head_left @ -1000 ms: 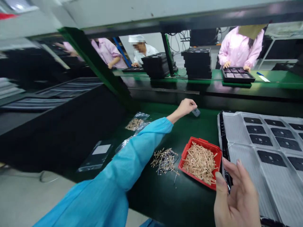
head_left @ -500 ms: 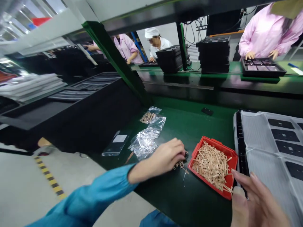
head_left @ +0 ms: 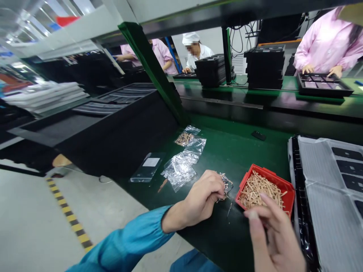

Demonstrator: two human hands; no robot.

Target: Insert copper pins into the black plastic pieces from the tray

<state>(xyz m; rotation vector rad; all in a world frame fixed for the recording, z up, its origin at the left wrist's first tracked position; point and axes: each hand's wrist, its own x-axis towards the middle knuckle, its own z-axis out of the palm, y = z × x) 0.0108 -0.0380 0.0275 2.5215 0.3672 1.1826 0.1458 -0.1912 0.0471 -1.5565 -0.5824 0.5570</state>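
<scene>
My left hand [head_left: 205,194] has its fingers curled together at a small pile of thin pieces [head_left: 226,185] on the green table; whatever it pinches is too small to name. A red tray [head_left: 289,194] full of thin tan strips [head_left: 259,188] sits to the right of the pile. In front of the tray's near edge is my right hand [head_left: 273,230], its thumb and fingers apart, with nothing seen between them. Crumpled clear plastic bags [head_left: 180,168] lie left of the pile, and a bag of small tan pieces [head_left: 184,138] lies behind them.
At the right stands a black tray with a white sheet [head_left: 323,170] and dark flat parts. A flat bag with a white label [head_left: 146,170] lies left. Black bins [head_left: 119,139] border the table. Across the bench, people handle trays [head_left: 323,85]; a green post [head_left: 153,68] slants at left.
My right hand has moved left, from the tray's right corner to its near edge. My left hand stays at the pile, its fingers now more tucked in. The whole view has shifted slightly.
</scene>
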